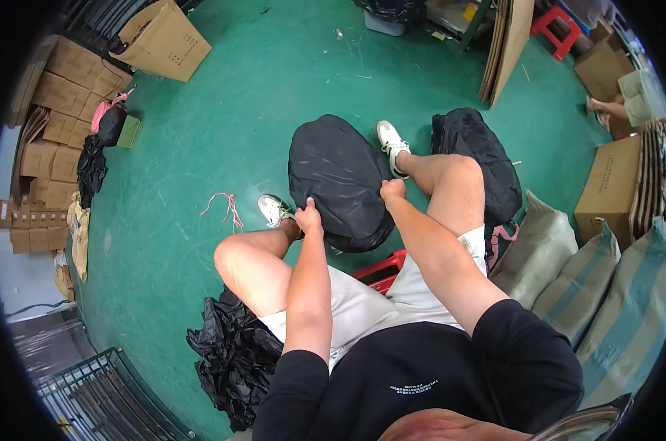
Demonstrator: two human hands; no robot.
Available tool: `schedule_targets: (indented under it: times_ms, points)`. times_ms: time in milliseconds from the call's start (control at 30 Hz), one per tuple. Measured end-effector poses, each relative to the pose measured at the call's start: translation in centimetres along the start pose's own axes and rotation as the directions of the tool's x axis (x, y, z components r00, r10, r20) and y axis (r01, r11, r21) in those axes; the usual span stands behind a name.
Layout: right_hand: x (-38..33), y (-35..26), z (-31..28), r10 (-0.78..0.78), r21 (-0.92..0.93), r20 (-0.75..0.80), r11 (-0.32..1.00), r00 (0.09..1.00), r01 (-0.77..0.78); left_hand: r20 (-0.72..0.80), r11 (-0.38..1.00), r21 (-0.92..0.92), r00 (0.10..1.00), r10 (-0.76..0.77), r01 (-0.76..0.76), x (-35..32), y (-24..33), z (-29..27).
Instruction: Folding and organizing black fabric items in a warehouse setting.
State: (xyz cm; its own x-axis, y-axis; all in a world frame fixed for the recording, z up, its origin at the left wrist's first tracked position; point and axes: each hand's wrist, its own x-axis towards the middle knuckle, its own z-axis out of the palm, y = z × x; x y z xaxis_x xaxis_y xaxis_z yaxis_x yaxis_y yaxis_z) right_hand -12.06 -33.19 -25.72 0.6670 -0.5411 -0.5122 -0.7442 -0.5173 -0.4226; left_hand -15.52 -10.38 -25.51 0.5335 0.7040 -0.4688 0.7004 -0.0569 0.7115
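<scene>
Between my knees stands a rounded black bag (336, 173) with a smooth, slightly wrinkled fabric surface. My left hand (308, 217) is closed on its near left edge, thumb on top. On its right edge, my right hand (393, 190) grips the fabric with the fingers curled in. The bag's underside and whatever it contains are hidden. Close to my right leg lies another black bag (480, 162), with a pink strap (502, 239) showing below it.
I sit on a red stool (380, 272). Crumpled black plastic (233, 356) lies at my left, pink string (226, 209) on the green floor. Woven sacks (542, 242) and a carton (605, 187) stand right; stacked cartons (61, 132) line the left. Another person's legs (612, 110) show far right.
</scene>
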Motion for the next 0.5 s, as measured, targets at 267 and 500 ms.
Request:
schedule_targets:
  times_ms: [267, 500]
  points:
    - [-4.4, -2.0, -0.4, 0.048, 0.376, -0.142, 0.926, 0.989, 0.009, 0.362, 0.979, -0.178, 0.932, -0.033, 0.103, -3.3, -2.5, -1.6]
    - [-2.4, 2.2, 0.9, 0.137, 0.133, 0.137, 0.979, 0.981, -0.155, 0.046, 0.984, 0.18, 0.999, -0.025, 0.016, -6.1, -2.5, -2.1]
